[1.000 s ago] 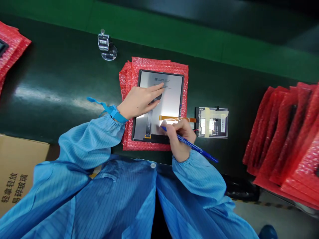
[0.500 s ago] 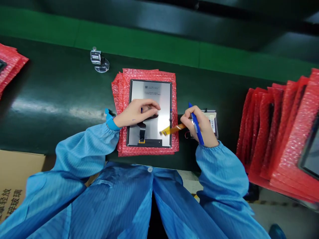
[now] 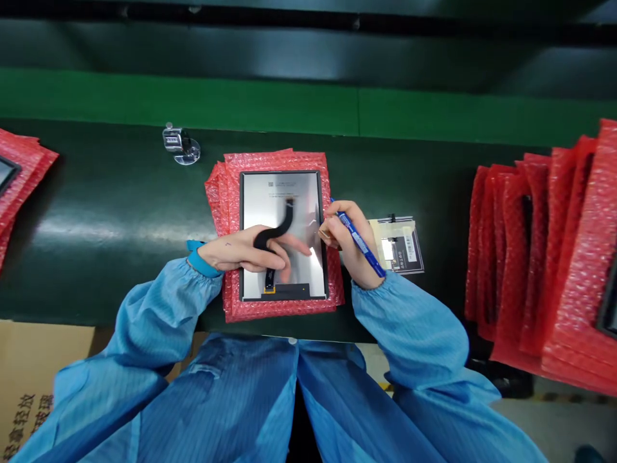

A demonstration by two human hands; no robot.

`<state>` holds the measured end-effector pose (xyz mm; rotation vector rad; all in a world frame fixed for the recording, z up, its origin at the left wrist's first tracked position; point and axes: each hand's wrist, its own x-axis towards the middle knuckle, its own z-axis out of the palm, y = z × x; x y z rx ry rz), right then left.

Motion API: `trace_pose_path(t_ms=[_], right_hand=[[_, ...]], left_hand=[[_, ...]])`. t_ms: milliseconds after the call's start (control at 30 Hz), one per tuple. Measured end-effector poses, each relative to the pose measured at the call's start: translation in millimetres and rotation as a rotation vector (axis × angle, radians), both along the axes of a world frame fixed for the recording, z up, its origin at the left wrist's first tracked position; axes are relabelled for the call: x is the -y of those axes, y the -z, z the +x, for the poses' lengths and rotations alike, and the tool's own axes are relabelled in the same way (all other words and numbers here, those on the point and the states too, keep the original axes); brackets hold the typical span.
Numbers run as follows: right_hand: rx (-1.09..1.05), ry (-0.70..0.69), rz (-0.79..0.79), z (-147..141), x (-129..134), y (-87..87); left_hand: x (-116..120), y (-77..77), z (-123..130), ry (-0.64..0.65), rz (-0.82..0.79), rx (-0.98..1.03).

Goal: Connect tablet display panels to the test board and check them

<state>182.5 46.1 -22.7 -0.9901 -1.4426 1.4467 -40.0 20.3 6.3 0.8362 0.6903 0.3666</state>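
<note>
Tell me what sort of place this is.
Probably an electronics assembly line: a display panel lies on a red bubble-wrap pouch, beside a tally counter, and the worker wears a blue anti-static smock.

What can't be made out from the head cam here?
Head view only:
- Black flex: middle hidden by the left hand.
- Tan flex end: mostly hidden by the right hand.
- Panel: label too small to read.
- Counter: digits too small.
- Bagged panel: cut off by the right edge.
- Carton: print cut off by the bottom edge.
</note>
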Motion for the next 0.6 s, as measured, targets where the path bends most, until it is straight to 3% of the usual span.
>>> trace_pose_path(t_ms=[200,333,433,533,600], right_hand=[[0.070,-0.003,0.081,3,6,-10.0],[0.058,-0.021,0.113,2,10,-6.1],[0.068,-0.006,0.137,0,15,-1.3],[0.120,0.052,0.161,-4,19,1.2],[0.135,0.072,0.160,-5,21,2.0]], left_hand=[[-3,1.6,7,-0.372,0.092,-0.081],[-1,1.5,13,-0.502,0.106,-0.128],[4,3.2,19,-0.514,0.282,-0.202],[9,5.1,26,-0.441,0.569,-0.366],[10,6.9,30,-0.396,0.674,-0.429]])
